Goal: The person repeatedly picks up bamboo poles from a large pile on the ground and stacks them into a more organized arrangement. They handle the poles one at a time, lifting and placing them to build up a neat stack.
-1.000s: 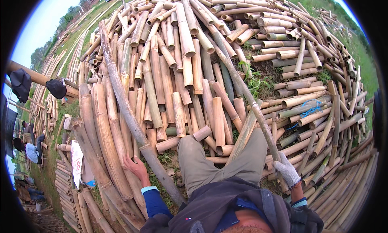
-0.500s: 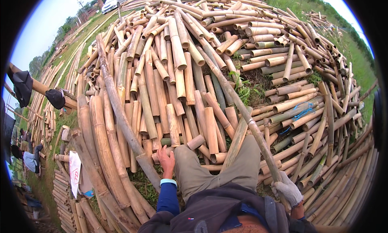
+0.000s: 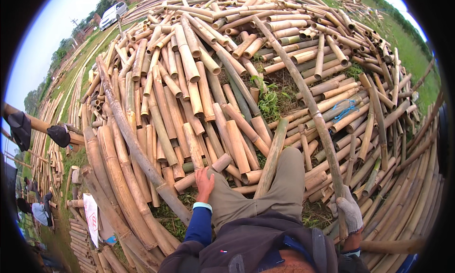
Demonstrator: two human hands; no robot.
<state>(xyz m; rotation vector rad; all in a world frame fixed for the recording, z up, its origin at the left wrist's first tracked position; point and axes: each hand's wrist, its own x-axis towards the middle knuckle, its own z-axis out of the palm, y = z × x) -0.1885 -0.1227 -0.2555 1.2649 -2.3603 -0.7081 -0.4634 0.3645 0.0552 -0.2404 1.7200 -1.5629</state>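
Note:
My right hand (image 3: 349, 211), in a pale work glove, is closed around the lower part of a long, thin bamboo pole (image 3: 316, 113). The pole slants up and away over the pile, its far end further left than its near end. Bare, my left hand (image 3: 204, 184) rests at the side of my left knee, fingers extended beside a short bamboo piece (image 3: 221, 162). Between my legs a greenish bamboo length (image 3: 273, 161) leans against the pile. A longer grey bamboo pole (image 3: 137, 143) lies slanting to the left of my left hand.
Cut bamboo pieces (image 3: 192, 102) form a big heap ahead. Long thick bamboo stems (image 3: 121, 178) lie at the left, beside a white printed sheet (image 3: 91, 218). Black caps (image 3: 59, 135) hang on a post at far left. Blue string (image 3: 344, 109) lies on the right stack.
The far end of the pole in my right hand has swung, and the pole stands steeper in view. My left hand has moved right onto the knee. The view has shifted slightly.

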